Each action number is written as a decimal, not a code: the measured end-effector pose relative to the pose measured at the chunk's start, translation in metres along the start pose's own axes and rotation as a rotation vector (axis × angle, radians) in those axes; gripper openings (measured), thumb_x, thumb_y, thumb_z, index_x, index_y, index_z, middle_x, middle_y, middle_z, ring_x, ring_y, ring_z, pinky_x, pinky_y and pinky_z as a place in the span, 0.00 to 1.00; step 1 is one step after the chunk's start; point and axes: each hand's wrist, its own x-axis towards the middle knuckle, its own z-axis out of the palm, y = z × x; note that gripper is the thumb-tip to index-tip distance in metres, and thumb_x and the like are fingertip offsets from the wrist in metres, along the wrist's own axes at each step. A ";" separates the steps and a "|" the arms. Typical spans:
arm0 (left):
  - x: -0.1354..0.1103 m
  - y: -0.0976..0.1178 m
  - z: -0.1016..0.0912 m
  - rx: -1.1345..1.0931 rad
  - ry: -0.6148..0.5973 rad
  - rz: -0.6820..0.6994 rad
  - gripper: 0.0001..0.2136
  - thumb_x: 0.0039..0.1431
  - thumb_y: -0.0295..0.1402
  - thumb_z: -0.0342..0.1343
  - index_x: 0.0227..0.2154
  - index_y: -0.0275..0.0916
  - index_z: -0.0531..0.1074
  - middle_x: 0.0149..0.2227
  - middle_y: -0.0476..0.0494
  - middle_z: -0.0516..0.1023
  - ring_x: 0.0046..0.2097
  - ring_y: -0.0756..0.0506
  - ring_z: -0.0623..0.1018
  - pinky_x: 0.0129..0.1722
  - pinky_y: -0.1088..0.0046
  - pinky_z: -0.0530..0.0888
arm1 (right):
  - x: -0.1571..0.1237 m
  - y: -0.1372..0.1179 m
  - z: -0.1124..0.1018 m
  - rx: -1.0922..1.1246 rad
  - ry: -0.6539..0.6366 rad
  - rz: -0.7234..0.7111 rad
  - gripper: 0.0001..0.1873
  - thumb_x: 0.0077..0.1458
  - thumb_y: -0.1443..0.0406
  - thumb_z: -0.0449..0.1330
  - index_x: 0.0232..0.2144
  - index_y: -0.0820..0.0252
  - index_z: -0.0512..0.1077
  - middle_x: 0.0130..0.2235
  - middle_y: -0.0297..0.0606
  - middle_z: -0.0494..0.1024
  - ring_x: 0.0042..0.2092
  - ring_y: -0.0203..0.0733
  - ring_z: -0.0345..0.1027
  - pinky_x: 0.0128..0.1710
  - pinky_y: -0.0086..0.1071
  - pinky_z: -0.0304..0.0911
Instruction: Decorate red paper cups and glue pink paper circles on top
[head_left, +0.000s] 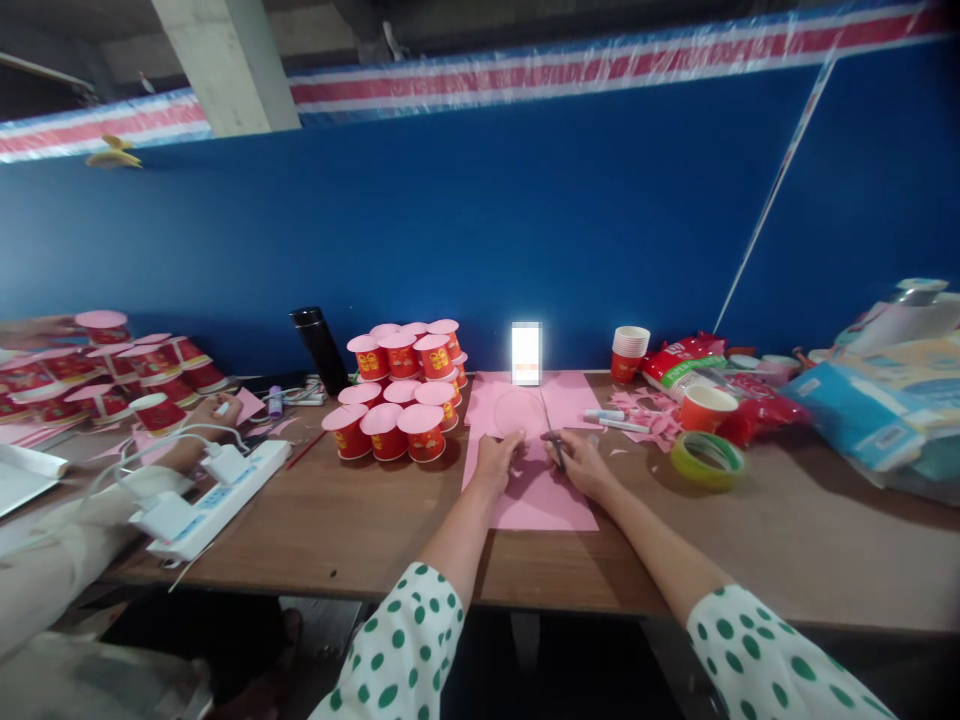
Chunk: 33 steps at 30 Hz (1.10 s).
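Observation:
My right hand is closed around a pair of scissors with dark handles; the thin blades point away from me over pink paper. My left hand grips the near edge of a pink paper with a drawn circle on it, thumb and fingers close together. Below both hands, more pink sheets lie flat on the wooden table. Directly beyond them a phone with a bright screen stands upright against the blue partition.
Red paper cups topped with pink discs are stacked on the left, near a black bottle and power strip. Another person's hand is further left. Rightward are markers, paper scraps, tape and cups.

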 end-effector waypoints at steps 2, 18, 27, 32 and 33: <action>0.001 -0.001 0.000 0.000 0.008 0.003 0.17 0.37 0.43 0.66 0.21 0.30 0.74 0.20 0.39 0.75 0.21 0.49 0.73 0.15 0.78 0.62 | 0.000 0.000 0.000 -0.004 0.000 -0.001 0.19 0.49 0.54 0.59 0.41 0.60 0.70 0.20 0.30 0.72 0.19 0.36 0.67 0.18 0.29 0.66; -0.005 0.004 0.003 -0.027 -0.011 0.000 0.18 0.33 0.42 0.68 0.20 0.30 0.73 0.20 0.40 0.75 0.21 0.49 0.72 0.17 0.77 0.65 | -0.001 0.000 0.001 0.031 -0.008 -0.006 0.20 0.49 0.55 0.59 0.41 0.61 0.69 0.20 0.29 0.71 0.19 0.35 0.67 0.18 0.29 0.65; -0.007 0.006 0.003 -0.017 -0.024 0.000 0.18 0.34 0.42 0.68 0.20 0.29 0.73 0.19 0.40 0.74 0.21 0.49 0.71 0.16 0.77 0.64 | 0.000 0.004 0.000 0.040 -0.015 -0.005 0.19 0.51 0.56 0.58 0.42 0.61 0.68 0.20 0.29 0.71 0.19 0.35 0.67 0.18 0.27 0.65; -0.004 0.003 0.002 -0.013 -0.023 -0.001 0.18 0.34 0.43 0.67 0.19 0.30 0.73 0.20 0.40 0.74 0.21 0.49 0.72 0.14 0.78 0.63 | 0.000 0.004 0.000 0.044 -0.017 -0.002 0.19 0.51 0.56 0.58 0.42 0.61 0.68 0.20 0.29 0.71 0.19 0.34 0.67 0.18 0.27 0.65; -0.004 0.003 0.001 -0.009 -0.023 -0.004 0.19 0.34 0.43 0.67 0.20 0.30 0.73 0.20 0.40 0.75 0.21 0.49 0.72 0.13 0.78 0.62 | 0.000 0.004 0.000 0.046 -0.018 -0.003 0.19 0.51 0.56 0.58 0.42 0.62 0.68 0.20 0.29 0.71 0.18 0.34 0.66 0.18 0.27 0.65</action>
